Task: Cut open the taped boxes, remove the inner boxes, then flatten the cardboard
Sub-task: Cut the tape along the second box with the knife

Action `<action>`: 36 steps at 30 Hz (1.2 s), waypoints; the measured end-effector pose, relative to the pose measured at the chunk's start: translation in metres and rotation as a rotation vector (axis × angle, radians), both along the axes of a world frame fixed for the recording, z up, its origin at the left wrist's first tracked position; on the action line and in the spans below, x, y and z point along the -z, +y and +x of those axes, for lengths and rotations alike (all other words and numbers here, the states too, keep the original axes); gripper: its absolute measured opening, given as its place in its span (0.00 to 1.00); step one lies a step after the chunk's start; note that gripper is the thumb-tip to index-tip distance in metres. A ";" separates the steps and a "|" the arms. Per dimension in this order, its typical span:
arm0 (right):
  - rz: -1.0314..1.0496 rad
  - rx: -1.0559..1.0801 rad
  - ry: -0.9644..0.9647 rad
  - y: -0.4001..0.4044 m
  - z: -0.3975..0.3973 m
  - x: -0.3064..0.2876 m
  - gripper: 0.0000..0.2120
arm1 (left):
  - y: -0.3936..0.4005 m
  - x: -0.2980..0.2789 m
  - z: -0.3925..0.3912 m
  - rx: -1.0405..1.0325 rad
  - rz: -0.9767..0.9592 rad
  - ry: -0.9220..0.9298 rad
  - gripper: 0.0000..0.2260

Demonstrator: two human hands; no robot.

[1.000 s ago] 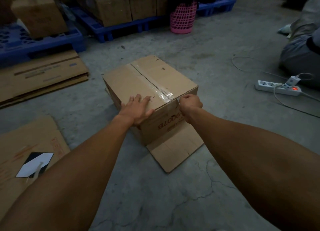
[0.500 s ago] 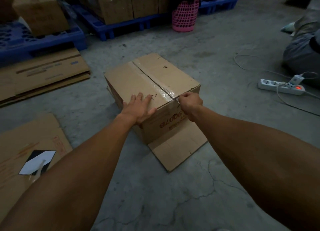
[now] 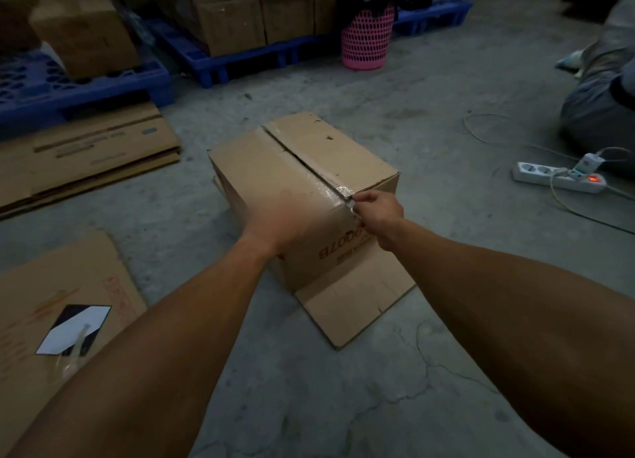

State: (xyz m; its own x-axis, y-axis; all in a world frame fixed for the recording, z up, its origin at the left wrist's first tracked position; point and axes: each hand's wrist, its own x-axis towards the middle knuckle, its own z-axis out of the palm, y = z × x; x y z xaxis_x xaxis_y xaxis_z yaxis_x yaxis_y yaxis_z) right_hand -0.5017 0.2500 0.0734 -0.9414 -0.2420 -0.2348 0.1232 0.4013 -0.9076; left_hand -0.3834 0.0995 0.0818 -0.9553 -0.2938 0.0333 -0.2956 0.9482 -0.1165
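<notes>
Tape seam [image 3: 335, 187] cut begins at near edge.
We pinch a small blade [image 3: 351, 206] in right hand [image 3: 378, 206]; left hand [image 3: 287, 217], blurred, has shifted on the taped box [image 3: 302, 196] on the floor; its fingers' state we cannot tell. Flaps remain sealed.

**Dim floor, one blurred hand**

The scene is dim and flat, with soft, weak shadows. Glare shows only on the tape [image 3: 328, 191] along the box [image 3: 275, 168] seam. The left hand [image 3: 285, 223] is smeared by motion blur. Lines bow toward the frame's edges. A red switch light glows on the power strip [image 3: 558, 179] at right.
</notes>
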 end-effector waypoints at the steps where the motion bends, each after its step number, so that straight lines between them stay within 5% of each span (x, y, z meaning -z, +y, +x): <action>1: -0.002 0.002 0.001 -0.001 0.000 0.000 0.08 | 0.003 -0.003 -0.001 0.026 -0.033 -0.006 0.23; 11: -0.015 -0.104 -0.093 0.014 -0.003 -0.011 0.05 | 0.015 -0.009 0.002 0.144 -0.155 -0.084 0.11; 22: -0.002 -0.127 -0.098 0.003 0.011 -0.010 0.05 | 0.016 -0.012 -0.001 0.138 -0.156 -0.127 0.10; 29: 0.019 -0.018 -0.088 -0.007 0.014 -0.013 0.05 | 0.008 -0.029 0.002 0.085 0.101 0.148 0.09; 36: 0.080 -0.149 -0.067 -0.016 0.023 -0.011 0.05 | -0.003 -0.023 0.016 -0.004 0.205 0.259 0.28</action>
State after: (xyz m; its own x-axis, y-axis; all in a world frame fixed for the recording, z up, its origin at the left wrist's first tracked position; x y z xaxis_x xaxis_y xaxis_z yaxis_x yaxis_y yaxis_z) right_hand -0.4787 0.2335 0.0845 -0.8780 -0.3557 -0.3203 0.1163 0.4906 -0.8636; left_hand -0.3676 0.0964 0.1052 -0.9215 -0.3233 0.2152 -0.2944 0.9429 0.1559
